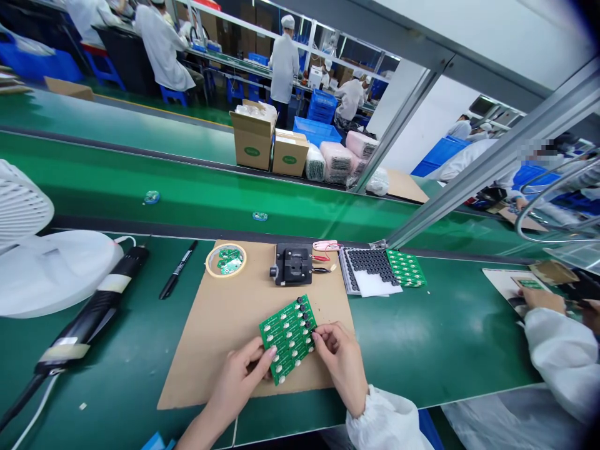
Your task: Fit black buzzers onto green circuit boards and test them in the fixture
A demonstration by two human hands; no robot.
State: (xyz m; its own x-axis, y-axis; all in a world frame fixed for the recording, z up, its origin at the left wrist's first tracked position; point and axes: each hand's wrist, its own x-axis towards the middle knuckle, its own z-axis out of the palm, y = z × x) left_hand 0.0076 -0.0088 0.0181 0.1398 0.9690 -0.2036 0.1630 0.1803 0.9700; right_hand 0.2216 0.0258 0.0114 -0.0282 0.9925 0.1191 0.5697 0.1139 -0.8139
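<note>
My left hand (244, 369) is closed on the lower left edge of a green circuit board panel (285, 340), thumb on top. The panel is tilted above a brown cardboard sheet (206, 350) and carries rows of pale round parts. Several small black round parts (305, 315) sit along its upper right edge. At the end of that black row, my right hand (340, 356) pinches thumb and finger together at the panel's right edge. A bit of black shows at those fingertips, apparently another black round part, mostly hidden.
Beyond the panel stand a black fixture (293, 264), a tape roll (225, 260) holding small boards, and a tray of black round parts (370, 265) beside another green panel (405, 269). A marker (178, 270), electric screwdriver (94, 306) and white fan (51, 269) lie left. A co-worker's sleeve (557, 344) is right.
</note>
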